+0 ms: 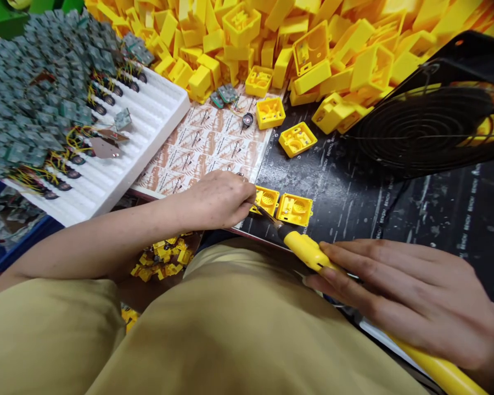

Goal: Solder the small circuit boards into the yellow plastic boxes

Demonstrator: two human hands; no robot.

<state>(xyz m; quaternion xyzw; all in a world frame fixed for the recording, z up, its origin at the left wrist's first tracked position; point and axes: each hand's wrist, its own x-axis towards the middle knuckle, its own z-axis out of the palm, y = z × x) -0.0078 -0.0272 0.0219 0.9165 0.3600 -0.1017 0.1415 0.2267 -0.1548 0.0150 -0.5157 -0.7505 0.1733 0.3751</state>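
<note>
Yellow casing (265,198) by left hand (224,198), near edge of partly bare black mat (349,192)

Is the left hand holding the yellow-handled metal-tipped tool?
No, the right hand grips the yellow-handled metal-tipped tool, while the left hand is at an open yellow plastic box.

Loose mustard-tan top (230,318), softly creased, bare forearms (148,225), bare hands (218,200)

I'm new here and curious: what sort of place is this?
Probably an electronics assembly workshop: piled yellow casings, wired modules on a white tray, and a yellow-handled tool in the right hand.
</note>
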